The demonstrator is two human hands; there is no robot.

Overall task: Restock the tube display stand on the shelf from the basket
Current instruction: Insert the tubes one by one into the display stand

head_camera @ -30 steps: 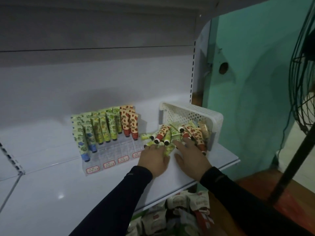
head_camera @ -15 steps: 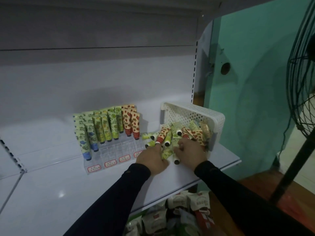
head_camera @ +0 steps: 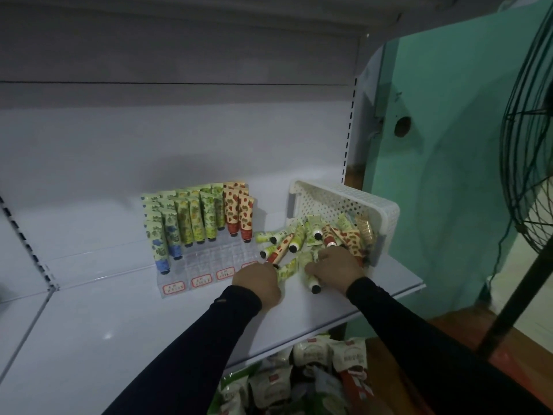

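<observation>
A second ago both hands lay flat over the spilled tubes; now they have curled. The right hand (head_camera: 335, 268) grips a pale green tube (head_camera: 311, 281), its black cap poking out toward the person. The left hand (head_camera: 258, 280) is bunched beside a green tube (head_camera: 285, 269), but whether it holds it I cannot tell. The tipped basket (head_camera: 347, 202) lies just beyond the right hand; the display stand (head_camera: 203, 262), front slots bare, stands beyond the left. Picking has begun, I'd say.
</observation>
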